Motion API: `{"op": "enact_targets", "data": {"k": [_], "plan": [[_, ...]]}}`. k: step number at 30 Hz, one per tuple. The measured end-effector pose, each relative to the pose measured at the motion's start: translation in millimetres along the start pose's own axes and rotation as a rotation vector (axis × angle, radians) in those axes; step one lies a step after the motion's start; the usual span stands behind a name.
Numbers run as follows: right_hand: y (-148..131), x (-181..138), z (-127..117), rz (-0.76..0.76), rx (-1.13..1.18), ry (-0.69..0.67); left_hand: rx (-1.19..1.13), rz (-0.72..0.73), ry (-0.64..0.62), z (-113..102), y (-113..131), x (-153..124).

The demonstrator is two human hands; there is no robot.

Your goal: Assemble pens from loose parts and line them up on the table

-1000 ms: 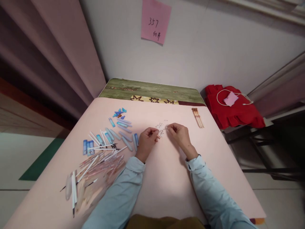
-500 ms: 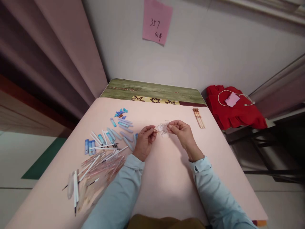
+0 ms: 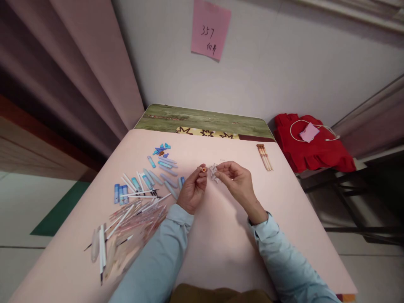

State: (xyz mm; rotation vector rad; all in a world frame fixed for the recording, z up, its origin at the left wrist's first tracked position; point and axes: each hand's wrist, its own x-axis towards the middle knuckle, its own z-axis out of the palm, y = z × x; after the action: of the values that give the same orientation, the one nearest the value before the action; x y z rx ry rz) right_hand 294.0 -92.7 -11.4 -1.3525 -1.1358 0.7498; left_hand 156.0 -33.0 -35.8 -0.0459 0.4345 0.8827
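Note:
My left hand (image 3: 191, 192) is closed in a pinch around a small tan pen barrel part (image 3: 203, 169), whose round hollow end faces up toward me. Just right of it, my right hand (image 3: 238, 180) has thumb and forefinger pressed together. Whatever sits between those fingertips is too small to name. Under and beside them lies a pile of tiny clear and white plastic pieces (image 3: 213, 171). Left of my left hand are blue pen barrels (image 3: 168, 180), white refills with dark tips (image 3: 128, 215) and pinkish clear tubes (image 3: 148, 221).
Small blue and brown caps (image 3: 162, 148) lie at the table's far left. Several tan pens with brown tops (image 3: 264, 158) lie together at the far right. A red cloth (image 3: 311, 153) with a white cable sits beyond the right edge. A pink note (image 3: 211, 29) hangs on the wall.
My right hand has moved slightly left, nearer my left hand. The tan part in my left hand has turned so its hollow end shows.

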Motion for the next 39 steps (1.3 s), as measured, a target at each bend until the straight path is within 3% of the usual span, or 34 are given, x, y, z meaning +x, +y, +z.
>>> {"op": "enact_targets", "data": {"k": [12,17,24,32,39], "plan": [[-28.3,-11.3,5.4,-0.329,-0.310,0.067,-0.017,-0.027,-0.043,-3.3,1.0,-6.0],[-31.2,-13.1,8.6,-0.458,-0.339,0.055,0.035,-0.058,-0.049,-6.8,-2.8,-4.2],[-26.2,-9.0,6.0,-0.233,-0.206,0.072,0.180,-0.016,0.002,-8.0,-5.7,-2.9],[-4.1,0.4,5.7,0.075,0.129,0.020,0.401,0.230,-0.053,-7.1,-10.4,-0.1],[11.3,4.5,7.7,0.158,0.184,-0.004,0.503,0.354,-0.059,-8.5,-14.7,2.5]]}}
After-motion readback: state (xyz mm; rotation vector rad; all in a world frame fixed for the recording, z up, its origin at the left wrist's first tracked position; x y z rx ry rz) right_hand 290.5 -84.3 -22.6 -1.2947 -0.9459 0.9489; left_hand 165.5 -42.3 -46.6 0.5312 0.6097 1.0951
